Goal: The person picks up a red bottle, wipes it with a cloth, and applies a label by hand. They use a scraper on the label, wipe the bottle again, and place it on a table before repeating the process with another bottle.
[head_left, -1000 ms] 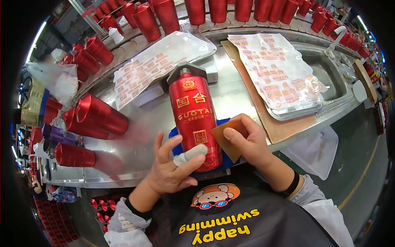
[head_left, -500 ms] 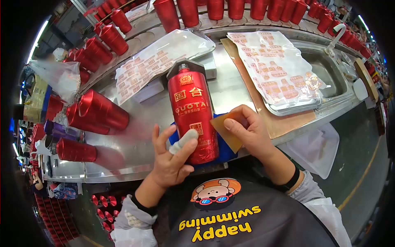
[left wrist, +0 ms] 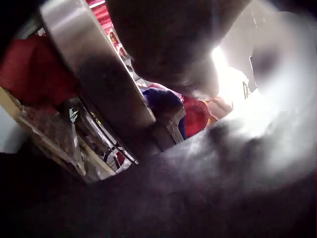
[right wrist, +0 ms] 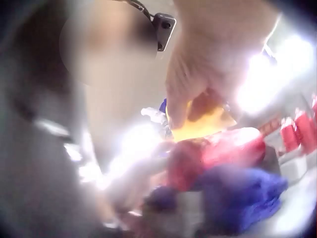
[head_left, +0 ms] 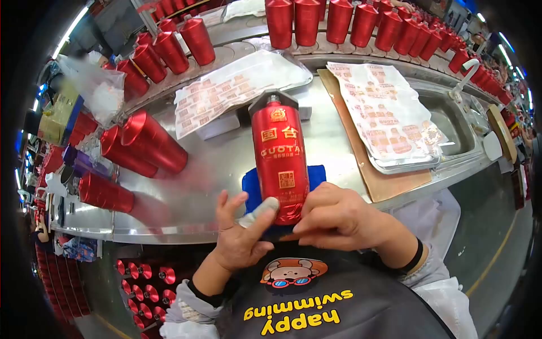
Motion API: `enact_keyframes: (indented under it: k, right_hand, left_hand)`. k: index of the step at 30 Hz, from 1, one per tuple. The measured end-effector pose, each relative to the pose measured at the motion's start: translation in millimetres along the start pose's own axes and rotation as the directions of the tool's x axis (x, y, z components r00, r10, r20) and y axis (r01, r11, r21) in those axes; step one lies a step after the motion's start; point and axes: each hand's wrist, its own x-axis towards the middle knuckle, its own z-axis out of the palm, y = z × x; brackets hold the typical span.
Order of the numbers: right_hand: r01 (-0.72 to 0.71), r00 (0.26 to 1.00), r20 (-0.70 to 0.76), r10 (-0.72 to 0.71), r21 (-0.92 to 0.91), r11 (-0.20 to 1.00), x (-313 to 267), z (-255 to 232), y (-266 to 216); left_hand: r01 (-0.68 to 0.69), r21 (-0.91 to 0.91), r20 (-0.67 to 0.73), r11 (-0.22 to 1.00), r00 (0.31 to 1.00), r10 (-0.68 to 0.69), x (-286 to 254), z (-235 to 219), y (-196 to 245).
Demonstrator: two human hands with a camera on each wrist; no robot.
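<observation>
A red bottle with gold lettering lies on its back, its neck end at a dark angular holder and its base over a blue cloth. My left hand is at the lower left of the bottle, its fingers loosely spread and a pale-wrapped finger touching the bottle's side. My right hand is at the base's right edge, pinching an amber scraper sheet between thumb and fingers. In the head view the sheet is mostly hidden by that hand; the right wrist view shows it against the bottle.
Printed decal sheets lie on a tray at the back left, with more decal sheets on a tray at the right. Several red bottles stand at the left and along the conveyor. A sink is at the far right.
My right hand has moved down and left to the bottle's base, turning the scraper from upright to low and nearly flat. The left hand stays by the bottle's lower left side. The head view has shifted.
</observation>
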Motion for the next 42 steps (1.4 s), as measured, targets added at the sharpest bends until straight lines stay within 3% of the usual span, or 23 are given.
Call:
enact_keyframes:
  k: [1,3,4,7,8,11,12,15,16,19,21,25,30,33,36,39,42]
  right_hand:
    - [-0.134,0.986,-0.094,0.139,0.056,0.989,-5.6,-2.1,0.4]
    - [-0.361,0.877,-0.257,0.407,0.206,0.909,-14.2,-3.0,2.6]
    - [-0.357,0.826,-0.306,0.474,0.368,0.859,-18.0,0.0,7.4]
    - [-0.369,0.748,-0.428,0.507,0.367,0.854,-20.5,1.7,26.2]
    - [-0.327,0.687,-0.466,0.557,0.486,0.810,-12.5,4.3,25.0]
    - [-0.288,0.628,-0.467,0.622,0.604,0.743,12.2,4.9,38.6]
    - [-0.233,0.643,-0.478,0.598,0.622,0.748,19.0,11.3,52.2]
    - [-0.385,0.587,-0.463,0.664,0.562,0.732,15.2,18.6,80.5]
    - [-0.431,0.520,-0.488,0.701,0.559,0.708,10.8,16.6,84.5]
    - [-0.316,0.461,-0.500,0.733,0.680,0.662,7.6,8.2,82.7]
    - [-0.253,0.510,-0.492,0.705,0.698,0.670,9.4,2.2,70.3]
    - [-0.264,0.563,-0.465,0.683,0.682,0.682,9.2,5.6,67.7]
    - [-0.309,0.547,-0.479,0.687,0.647,0.697,-1.4,-1.1,69.1]
    - [-0.351,0.570,-0.476,0.670,0.596,0.722,-1.2,-10.3,62.5]
    - [-0.297,0.667,-0.416,0.618,0.612,0.733,5.5,-13.3,60.9]
    - [-0.307,0.706,-0.367,0.605,0.611,0.729,11.1,-12.7,63.2]
    - [-0.312,0.688,-0.404,0.603,0.585,0.749,7.7,-9.2,70.0]
  left_hand:
    - [-0.070,0.013,0.070,0.997,0.995,0.069,8.9,-3.6,-1.5]
    - [-0.137,0.012,0.130,0.991,0.982,0.134,33.2,-9.6,-7.0]
    - [-0.178,0.023,0.161,0.984,0.972,0.172,46.4,-13.1,-12.3]
    - [-0.227,0.048,0.183,0.973,0.959,0.214,79.6,-14.5,-31.7]
    - [-0.220,0.058,0.169,0.974,0.964,0.207,89.0,-13.6,-40.4]
    - [-0.162,0.022,0.115,0.987,0.981,0.158,105.6,-9.0,-52.9]
    - [-0.138,0.014,0.098,0.990,0.986,0.136,105.4,-5.5,-57.7]
    - [-0.079,-0.022,0.091,0.997,0.993,0.081,101.2,-4.8,-62.5]
    - [-0.049,-0.066,0.064,0.997,0.997,0.053,98.2,-1.2,-62.9]
    - [0.027,-0.098,0.050,0.995,0.999,-0.022,90.7,-2.1,-64.8]
    - [0.025,-0.028,0.034,0.999,0.999,-0.024,93.7,-7.2,-65.0]
    - [-0.193,0.065,0.178,0.979,0.968,0.179,130.2,-11.3,-67.3]
    - [-0.156,0.044,0.158,0.987,0.976,0.148,162.1,-5.7,-84.9]
    - [-0.069,-0.066,0.093,0.995,0.993,0.075,164.3,-2.6,-84.8]
    - [0.105,-0.185,-0.088,0.977,0.989,-0.123,148.3,2.2,-78.8]
    - [-0.005,-0.066,0.004,0.998,1.000,0.006,130.3,5.2,-69.1]
    - [0.046,-0.088,0.000,0.995,0.999,-0.046,125.8,6.3,-65.7]
